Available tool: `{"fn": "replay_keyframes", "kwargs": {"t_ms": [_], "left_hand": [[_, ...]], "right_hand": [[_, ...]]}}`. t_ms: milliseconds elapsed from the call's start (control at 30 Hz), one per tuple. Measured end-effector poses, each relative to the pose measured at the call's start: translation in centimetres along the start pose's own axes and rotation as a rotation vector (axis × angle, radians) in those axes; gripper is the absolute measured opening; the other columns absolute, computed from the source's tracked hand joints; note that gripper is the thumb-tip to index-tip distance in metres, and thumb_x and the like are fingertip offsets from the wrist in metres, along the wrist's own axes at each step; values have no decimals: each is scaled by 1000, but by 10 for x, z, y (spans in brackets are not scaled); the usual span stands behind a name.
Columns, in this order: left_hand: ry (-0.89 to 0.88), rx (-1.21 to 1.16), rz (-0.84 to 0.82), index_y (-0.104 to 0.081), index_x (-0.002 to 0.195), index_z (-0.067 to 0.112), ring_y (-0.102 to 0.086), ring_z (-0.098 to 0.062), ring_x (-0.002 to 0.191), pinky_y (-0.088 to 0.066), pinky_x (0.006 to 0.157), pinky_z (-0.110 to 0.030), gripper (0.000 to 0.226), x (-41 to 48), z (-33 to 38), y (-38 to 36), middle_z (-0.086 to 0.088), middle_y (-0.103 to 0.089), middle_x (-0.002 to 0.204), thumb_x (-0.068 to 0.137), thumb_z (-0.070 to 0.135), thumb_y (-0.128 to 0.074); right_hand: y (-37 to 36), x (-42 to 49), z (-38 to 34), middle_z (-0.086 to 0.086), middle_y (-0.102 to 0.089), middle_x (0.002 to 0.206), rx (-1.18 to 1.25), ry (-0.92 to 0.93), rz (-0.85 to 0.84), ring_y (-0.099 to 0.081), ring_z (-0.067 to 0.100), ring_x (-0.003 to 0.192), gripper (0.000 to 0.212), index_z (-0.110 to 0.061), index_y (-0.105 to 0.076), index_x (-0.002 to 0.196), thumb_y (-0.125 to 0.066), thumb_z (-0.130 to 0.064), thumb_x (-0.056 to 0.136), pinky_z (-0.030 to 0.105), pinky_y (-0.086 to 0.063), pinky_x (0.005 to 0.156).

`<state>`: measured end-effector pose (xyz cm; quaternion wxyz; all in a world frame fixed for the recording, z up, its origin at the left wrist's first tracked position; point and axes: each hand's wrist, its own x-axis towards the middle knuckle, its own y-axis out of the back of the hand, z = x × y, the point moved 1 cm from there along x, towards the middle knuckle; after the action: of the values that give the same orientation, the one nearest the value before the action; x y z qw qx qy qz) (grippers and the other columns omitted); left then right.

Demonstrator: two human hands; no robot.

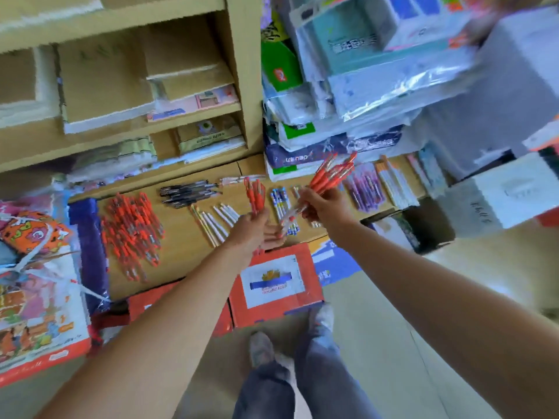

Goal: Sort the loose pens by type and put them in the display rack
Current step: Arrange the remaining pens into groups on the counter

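— On your counter (181, 246), what lies sorted?
— A big red pile (130, 234) of pens, at its left.
— And your hands?
— Your right hand (317, 204) grips a red bunch (332, 173) above it; your left hand (251, 231) clutches a few red pens (255, 195).

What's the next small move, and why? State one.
Probably set the red pens in the left hand on the red pile at the left: same type. The right hand grips a bigger red bunch to follow.
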<state>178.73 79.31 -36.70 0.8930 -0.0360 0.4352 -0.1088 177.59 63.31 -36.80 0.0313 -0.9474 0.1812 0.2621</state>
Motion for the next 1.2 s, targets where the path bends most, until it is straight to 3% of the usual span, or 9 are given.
{"fn": "replay_keyframes", "kwargs": {"t_ms": [67,167,300,400,533,667,767,967,1200], "left_hand": [[-7,39,-6,-44,123,-3,-63,-29,70,-59,66,-37,35,0,4,-31,-19,-64,77,102,24,-44],[-18,83,-48,-48,100,6,-62,-26,62,-49,37,-21,18,-2,9,-86,-19,-61,86,103,22,-41],[-103,273,-78,-51,99,-1,-65,-10,50,-52,47,-19,25,4,9,-163,-4,-66,62,103,22,-41],[-141,425,-79,-50,115,-1,-66,-23,69,-55,63,-29,35,15,5,-222,-9,-68,77,103,30,-40],[-240,652,-15,-52,109,7,-60,-34,78,-53,77,-40,37,26,-2,-308,-19,-61,86,100,41,-40],[-299,662,-85,-49,96,16,-38,-20,55,-33,59,-36,21,32,-6,-403,-2,-40,66,100,36,-43],[-374,695,-84,-46,89,21,-44,-22,58,-36,57,-31,15,33,1,-465,-3,-45,68,100,32,-44],[-381,731,-182,-45,88,16,-42,-17,46,-34,37,-20,22,52,33,-572,-3,-44,59,102,33,-40],[-455,713,-180,-46,82,18,-46,-17,48,-40,49,-26,28,110,75,-674,0,-50,60,101,36,-39]], "right_hand": [[28,-4,-3,8,-56,60,-9,11,23,-49,10,39,15,0,-58,80,-65,-10,89,24,-40,42],[73,-7,-5,7,-58,60,3,7,48,-49,12,43,18,-5,-58,74,-68,-13,88,25,-41,45],[147,-1,-11,3,-59,55,-16,-1,114,-53,17,47,21,-7,-59,73,-68,-18,88,29,-47,52],[215,5,-19,9,-61,63,-5,1,121,-54,21,53,20,-10,-59,75,-66,-21,90,37,-48,62],[318,8,-35,3,-58,60,-15,-25,162,-54,11,47,17,-6,-59,82,-66,-19,90,26,-50,54],[413,14,-50,1,-55,55,-107,-30,242,-48,6,39,17,-9,-61,75,-69,-18,87,20,-41,44],[465,19,-64,7,-56,56,-46,-29,257,-49,8,38,17,-6,-58,72,-66,-9,87,20,-42,41],[556,54,-91,13,-59,64,-18,-17,277,-53,18,48,11,-3,-61,80,-66,-10,88,26,-47,47],[647,128,-138,10,-58,59,59,31,319,-54,16,47,20,-5,-61,74,-69,-16,88,30,-51,54]]}}
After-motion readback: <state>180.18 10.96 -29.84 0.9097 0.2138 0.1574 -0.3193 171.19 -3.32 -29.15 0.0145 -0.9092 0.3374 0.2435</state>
